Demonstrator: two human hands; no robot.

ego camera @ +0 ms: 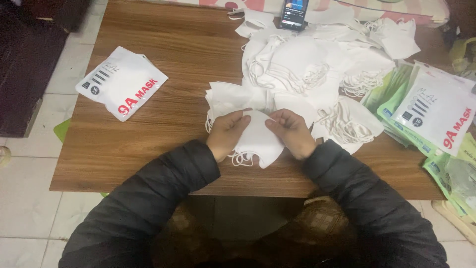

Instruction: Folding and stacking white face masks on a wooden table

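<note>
Both hands, left hand (227, 133) and right hand (292, 131), grip a white mask (258, 136) at the tabletop (148, 124) edge; one sealed pouch (121, 82) lies finished, a loose heap of masks (317, 69) seemingly awaits.

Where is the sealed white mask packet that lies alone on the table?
In the head view, the sealed white mask packet lies on the wooden table, at its left edge, apart from the left hand.

Home: wooden table (148, 99), tiled floor (25, 198).
</note>
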